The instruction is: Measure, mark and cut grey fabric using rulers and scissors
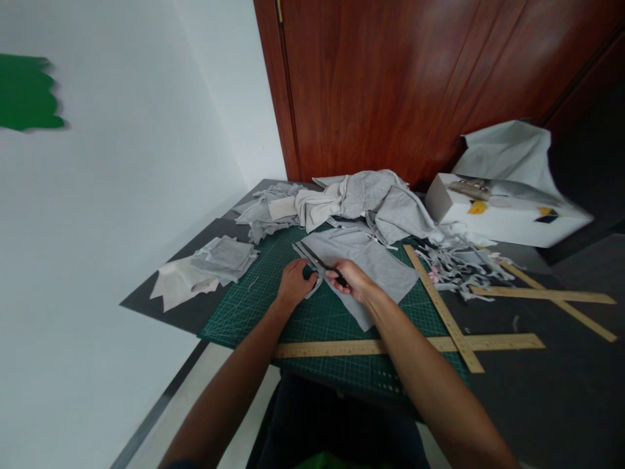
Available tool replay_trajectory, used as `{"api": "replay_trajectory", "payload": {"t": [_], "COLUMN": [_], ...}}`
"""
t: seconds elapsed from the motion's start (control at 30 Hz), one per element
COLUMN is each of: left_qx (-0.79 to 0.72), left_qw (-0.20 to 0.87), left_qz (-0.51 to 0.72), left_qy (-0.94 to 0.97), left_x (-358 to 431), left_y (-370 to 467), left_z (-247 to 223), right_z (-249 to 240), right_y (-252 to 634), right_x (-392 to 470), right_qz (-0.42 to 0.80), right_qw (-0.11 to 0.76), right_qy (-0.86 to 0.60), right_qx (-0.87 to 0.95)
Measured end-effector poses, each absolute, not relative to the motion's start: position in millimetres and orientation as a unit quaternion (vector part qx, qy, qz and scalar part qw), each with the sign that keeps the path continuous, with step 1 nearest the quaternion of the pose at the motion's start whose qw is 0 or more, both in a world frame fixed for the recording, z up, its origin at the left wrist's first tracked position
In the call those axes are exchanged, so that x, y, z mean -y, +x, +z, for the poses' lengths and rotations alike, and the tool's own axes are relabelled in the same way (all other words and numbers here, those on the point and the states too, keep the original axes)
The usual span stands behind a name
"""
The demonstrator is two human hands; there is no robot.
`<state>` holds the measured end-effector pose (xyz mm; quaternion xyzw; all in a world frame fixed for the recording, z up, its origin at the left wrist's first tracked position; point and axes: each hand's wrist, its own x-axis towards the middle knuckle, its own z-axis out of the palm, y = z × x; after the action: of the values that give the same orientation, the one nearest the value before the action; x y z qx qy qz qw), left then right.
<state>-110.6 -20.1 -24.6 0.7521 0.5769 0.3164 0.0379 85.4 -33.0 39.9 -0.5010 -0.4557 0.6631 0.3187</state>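
A piece of grey fabric (368, 260) lies on the green cutting mat (263, 306). My right hand (352, 279) is closed round the black handles of a pair of scissors (315, 255), whose blades point up and to the left over the fabric's left edge. Just left of the blades, my left hand (295, 281) pinches a narrow strip of the grey fabric (316, 285) at that edge. The strip curls down between the two hands. Part of the scissors' handles is hidden in my right fingers.
Wooden rulers (332, 348) cross at the mat's front right. Folded grey pieces (224, 257) lie at the left, a fabric heap (366, 195) at the back. Fabric strips (469, 260) are tangled at the right, before a white box (512, 218). A white wall (146, 163) borders the left.
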Motion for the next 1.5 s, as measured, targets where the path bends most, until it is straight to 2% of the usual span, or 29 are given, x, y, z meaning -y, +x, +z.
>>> {"api": "replay_trajectory", "payload": {"t": [0.1, 0.23, 0.33, 0.73, 0.97, 1.13, 1.23, 1.3, 1.4, 1.5], "left_qx": [-0.571, -0.565, -0.563, -0.556, -0.604, -0.625, -0.621, -0.603, -0.564, -0.535], "left_qw": [0.025, 0.014, 0.011, 0.037, 0.037, 0.092, 0.132, 0.159, 0.217, 0.295], "left_qz": [0.312, 0.298, 0.298, 0.312, 0.331, 0.325, 0.333, 0.350, 0.371, 0.388], "left_qy": [0.759, 0.769, 0.771, 0.769, 0.724, 0.704, 0.697, 0.699, 0.705, 0.690], "left_x": [17, 13, 11, 14, 15, 19, 18, 16, 12, 9], "left_y": [-111, -113, -115, -112, -111, -97, -81, -69, -49, -31], "left_z": [-27, -31, -30, -18, -2, 31, 51, 62, 73, 74], "right_z": [38, 32, 28, 40, 41, 44, 44, 44, 44, 44], "right_y": [108, 134, 145, 160, 167, 176, 180, 179, 174, 166], "right_x": [48, 67, 76, 84, 75, 73, 74, 74, 73, 68], "right_qz": [0.546, 0.285, 0.186, 0.079, 0.108, 0.143, 0.166, 0.171, 0.200, 0.299], "right_qw": [0.291, 0.215, 0.165, 0.117, 0.073, 0.075, 0.099, 0.147, 0.294, 0.441], "right_qy": [-0.571, -0.646, -0.666, -0.647, -0.643, -0.628, -0.616, -0.623, -0.624, -0.549], "right_qx": [0.540, 0.675, 0.703, 0.750, 0.754, 0.761, 0.764, 0.749, 0.696, 0.644]}}
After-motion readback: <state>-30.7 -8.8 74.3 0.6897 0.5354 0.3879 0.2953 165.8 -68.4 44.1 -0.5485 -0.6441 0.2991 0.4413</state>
